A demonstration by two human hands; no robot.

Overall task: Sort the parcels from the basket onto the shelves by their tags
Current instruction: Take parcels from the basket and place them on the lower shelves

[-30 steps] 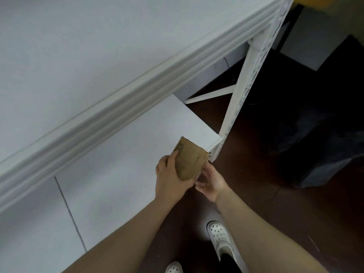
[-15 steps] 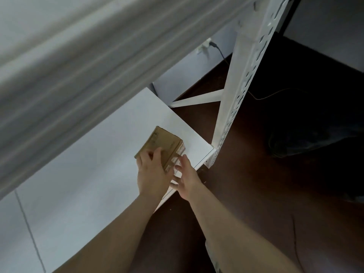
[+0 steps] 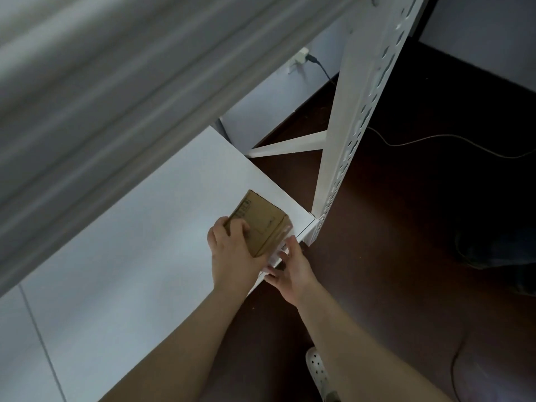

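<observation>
On the flat white lower shelf board (image 3: 139, 242), the left hand (image 3: 232, 256) grips the small brown cardboard parcel (image 3: 262, 220), tilted in mid-air 1 second ago and now flat near the right front corner, the right hand (image 3: 291, 271) steadying its end with spread fingers, so placement seems nearly done.

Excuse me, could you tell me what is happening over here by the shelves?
A person is placing a small cardboard box on the lower white shelf, near its front right corner beside the perforated post. The left hand grips the box from the near side, while the right hand touches its near end with straight fingers. Whether the box already rests fully on the shelf is hard to tell.
</observation>
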